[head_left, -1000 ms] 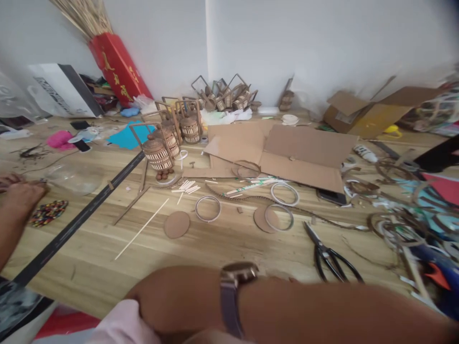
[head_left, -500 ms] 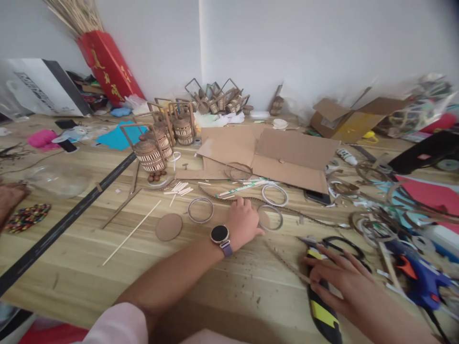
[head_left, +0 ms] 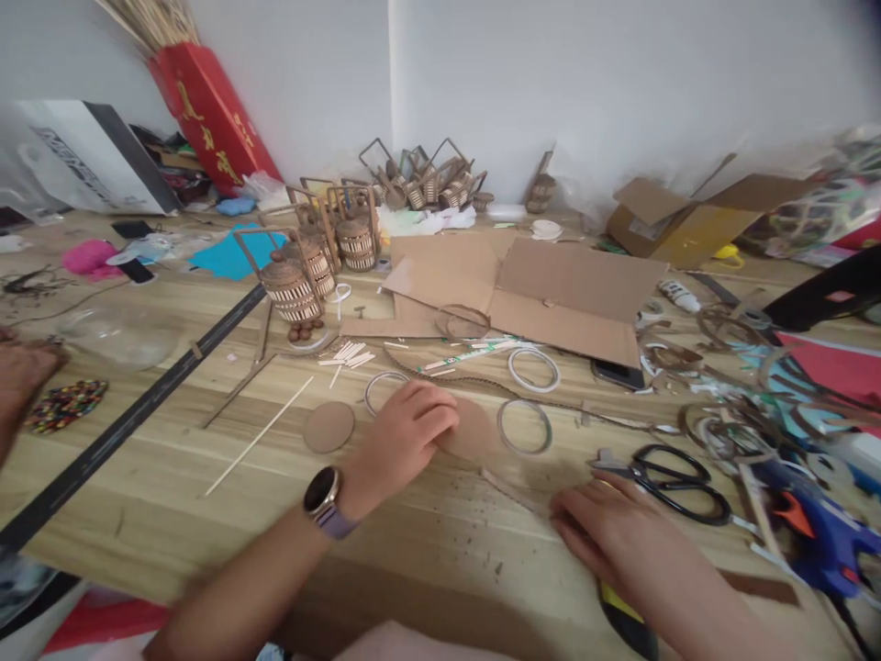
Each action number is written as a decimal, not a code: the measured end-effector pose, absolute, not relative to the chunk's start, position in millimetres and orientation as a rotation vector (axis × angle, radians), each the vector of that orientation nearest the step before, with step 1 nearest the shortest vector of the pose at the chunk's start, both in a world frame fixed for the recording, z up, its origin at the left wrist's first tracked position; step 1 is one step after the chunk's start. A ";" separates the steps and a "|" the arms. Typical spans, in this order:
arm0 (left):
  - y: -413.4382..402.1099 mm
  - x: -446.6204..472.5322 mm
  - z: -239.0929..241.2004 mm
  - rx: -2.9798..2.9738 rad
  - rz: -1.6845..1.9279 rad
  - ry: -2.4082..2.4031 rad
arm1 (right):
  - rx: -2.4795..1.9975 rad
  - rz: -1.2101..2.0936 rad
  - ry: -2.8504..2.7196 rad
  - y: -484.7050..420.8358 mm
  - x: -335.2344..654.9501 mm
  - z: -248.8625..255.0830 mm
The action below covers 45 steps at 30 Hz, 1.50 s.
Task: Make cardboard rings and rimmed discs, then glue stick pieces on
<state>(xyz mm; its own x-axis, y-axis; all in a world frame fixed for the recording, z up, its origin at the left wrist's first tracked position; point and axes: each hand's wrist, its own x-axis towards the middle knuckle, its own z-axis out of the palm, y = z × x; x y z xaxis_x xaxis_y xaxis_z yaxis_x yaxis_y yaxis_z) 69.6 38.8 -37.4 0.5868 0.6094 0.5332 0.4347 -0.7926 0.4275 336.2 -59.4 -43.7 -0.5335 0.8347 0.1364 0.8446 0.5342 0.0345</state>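
My left hand (head_left: 409,427), with a watch on its wrist, is closed on the left edge of a round cardboard disc (head_left: 473,431) low over the wood table. Its fingertips are partly hidden. From the fingers of my right hand (head_left: 606,523), which are closed, a thin braided strip (head_left: 509,491) points left toward the disc. Under that palm lies a black and yellow tool (head_left: 623,620), mostly covered. Black-handled scissors (head_left: 678,482) rest just beyond the right hand. One ring (head_left: 524,427) lies right of the disc; another ring (head_left: 377,393) is partly behind my left hand.
A second cardboard disc (head_left: 328,428) and a thin stick (head_left: 258,436) lie to the left. Small woven baskets (head_left: 293,292) stand behind, near flat cardboard (head_left: 578,285). A blue glue gun (head_left: 819,528) sits at right. Another person's hand (head_left: 24,367) is at far left.
My left hand has moved left, and the cardboard disc has shifted left with it. My right hand has moved left with the braided strip, uncovering more of the scissors.
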 end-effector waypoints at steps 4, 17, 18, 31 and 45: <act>14.1 50.5 -34.8 2.560 1.228 0.755 | -1.478 -0.214 -2.606 -47.7 317.2 -53.7; 10.6 59.0 -56.8 1.906 0.529 1.231 | -1.404 -0.253 -2.640 -30.5 287.4 -77.1; 11.1 58.0 -58.8 1.888 0.528 1.236 | -1.406 -0.243 -2.637 -30.9 287.7 -78.0; 10.9 56.7 -49.6 1.867 0.435 1.157 | -1.389 -0.173 -2.597 -32.5 289.9 -76.9; 8.9 54.3 -50.9 2.092 0.334 1.124 | -1.398 -0.155 -2.613 -33.8 287.9 -73.5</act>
